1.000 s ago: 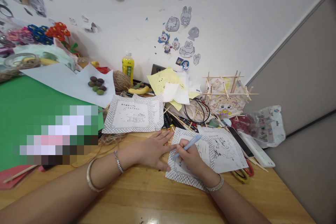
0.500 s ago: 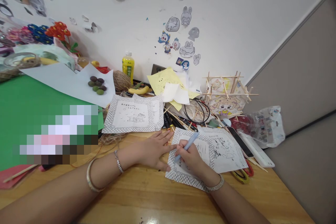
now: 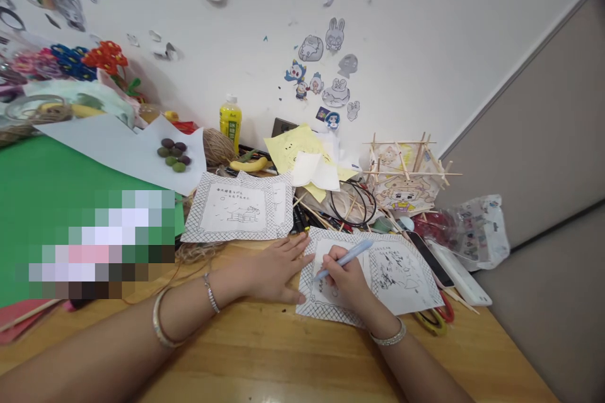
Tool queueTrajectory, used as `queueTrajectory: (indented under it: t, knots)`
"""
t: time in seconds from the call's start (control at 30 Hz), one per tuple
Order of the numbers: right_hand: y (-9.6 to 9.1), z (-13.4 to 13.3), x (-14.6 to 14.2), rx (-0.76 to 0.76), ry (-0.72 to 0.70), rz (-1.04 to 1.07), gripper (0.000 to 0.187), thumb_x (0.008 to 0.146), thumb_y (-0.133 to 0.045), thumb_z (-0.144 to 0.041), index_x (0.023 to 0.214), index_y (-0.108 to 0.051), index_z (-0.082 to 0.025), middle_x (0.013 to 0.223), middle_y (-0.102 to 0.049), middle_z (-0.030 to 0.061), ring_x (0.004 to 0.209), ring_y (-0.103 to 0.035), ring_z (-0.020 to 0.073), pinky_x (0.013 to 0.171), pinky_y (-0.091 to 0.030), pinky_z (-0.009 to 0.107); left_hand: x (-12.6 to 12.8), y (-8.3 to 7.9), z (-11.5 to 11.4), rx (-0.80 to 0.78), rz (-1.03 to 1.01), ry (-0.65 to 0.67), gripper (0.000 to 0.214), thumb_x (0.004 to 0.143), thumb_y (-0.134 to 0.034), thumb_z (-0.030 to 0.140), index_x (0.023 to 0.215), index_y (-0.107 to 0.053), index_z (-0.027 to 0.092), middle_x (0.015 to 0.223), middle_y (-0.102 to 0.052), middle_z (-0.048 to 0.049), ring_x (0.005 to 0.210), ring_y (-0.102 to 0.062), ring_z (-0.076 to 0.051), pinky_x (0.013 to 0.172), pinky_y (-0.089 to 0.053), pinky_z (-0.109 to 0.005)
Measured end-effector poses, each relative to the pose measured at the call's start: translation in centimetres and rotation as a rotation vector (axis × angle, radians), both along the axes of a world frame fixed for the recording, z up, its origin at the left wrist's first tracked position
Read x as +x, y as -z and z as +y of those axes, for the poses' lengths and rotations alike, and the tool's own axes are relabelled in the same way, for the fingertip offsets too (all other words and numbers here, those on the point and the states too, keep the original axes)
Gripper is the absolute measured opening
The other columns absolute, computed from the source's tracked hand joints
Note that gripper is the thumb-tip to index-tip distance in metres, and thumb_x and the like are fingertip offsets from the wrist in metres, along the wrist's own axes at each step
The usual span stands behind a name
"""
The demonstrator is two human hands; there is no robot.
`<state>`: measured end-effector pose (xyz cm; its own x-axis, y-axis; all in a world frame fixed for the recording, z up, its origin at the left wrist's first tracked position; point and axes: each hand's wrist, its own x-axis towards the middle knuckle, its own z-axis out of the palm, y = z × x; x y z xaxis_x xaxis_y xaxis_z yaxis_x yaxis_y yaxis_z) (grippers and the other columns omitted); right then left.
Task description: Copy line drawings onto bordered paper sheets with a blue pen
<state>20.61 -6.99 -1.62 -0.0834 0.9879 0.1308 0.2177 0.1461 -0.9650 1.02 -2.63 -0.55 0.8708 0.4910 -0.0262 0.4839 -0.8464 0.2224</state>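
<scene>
My right hand (image 3: 347,281) is closed round a light blue pen (image 3: 345,259), its tip resting on a white drawing sheet with a cross-hatched border (image 3: 401,274) that lies on the wooden table (image 3: 265,359). My left hand (image 3: 276,266) lies flat and open beside the sheet, fingertips touching its left edge. Both wrists wear bracelets. A second bordered drawing sheet (image 3: 239,209) lies just beyond my left hand.
A green board (image 3: 42,195) covers the left side. Behind are a yellow bottle (image 3: 230,118), a twine ball (image 3: 217,148), yellow papers (image 3: 295,148), a stick-frame lantern (image 3: 406,173), black wire loops (image 3: 352,201), a phone (image 3: 425,252), a plastic bag (image 3: 477,227). Stickers dot the wall.
The right hand has tilted the pen flatter and moved its tip slightly on the sheet. The view has shifted a little. The left hand stays flat in place.
</scene>
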Motion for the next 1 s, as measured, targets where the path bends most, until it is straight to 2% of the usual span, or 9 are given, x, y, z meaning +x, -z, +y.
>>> queueTrajectory:
  t: [0.2, 0.33, 0.73, 1.0]
  knots:
    - [1.0, 0.5, -0.6, 0.024, -0.040, -0.037, 0.033, 0.082, -0.056, -0.041, 0.059, -0.042, -0.022, 0.044, -0.044, -0.0074, 0.039, -0.035, 0.0087, 0.044, -0.031, 0.023, -0.4, 0.1, 0.2, -0.007, -0.020, 0.037, 0.082, 0.084, -0.051, 0.063, 0.148, -0.027, 0.017, 0.155, -0.008, -0.0196, 0.143, -0.001, -0.033, 0.115, -0.012, -0.047]
    - [1.5, 0.7, -0.7, 0.049, -0.075, -0.099, 0.034, 0.083, -0.055, -0.040, 0.057, -0.041, -0.022, 0.045, -0.043, -0.0067, 0.044, -0.039, 0.0104, 0.049, -0.035, 0.024, -0.4, 0.2, 0.2, 0.015, -0.006, 0.031, 0.085, 0.081, -0.053, 0.065, 0.147, -0.029, 0.017, 0.156, -0.008, -0.0181, 0.143, -0.001, -0.032, 0.115, -0.011, -0.045]
    - [1.9, 0.8, -0.6, 0.012, -0.134, -0.079, 0.033, 0.083, -0.057, -0.042, 0.060, -0.048, -0.021, 0.047, -0.050, -0.0057, 0.042, -0.041, 0.0091, 0.048, -0.036, 0.024, -0.3, 0.2, 0.1, -0.029, -0.020, 0.020, 0.086, 0.080, -0.056, 0.063, 0.147, -0.030, 0.014, 0.155, -0.008, -0.0190, 0.143, -0.003, -0.034, 0.115, -0.012, -0.047]
    - [2.2, 0.8, -0.5, -0.018, -0.117, -0.051, 0.036, 0.083, -0.058, -0.046, 0.060, -0.045, -0.022, 0.045, -0.047, -0.0066, 0.041, -0.039, 0.0092, 0.046, -0.034, 0.023, -0.3, 0.5, 0.3, -0.001, -0.017, 0.031, 0.085, 0.081, -0.055, 0.064, 0.146, -0.032, 0.015, 0.155, -0.010, -0.0197, 0.143, -0.002, -0.033, 0.115, -0.011, -0.046]
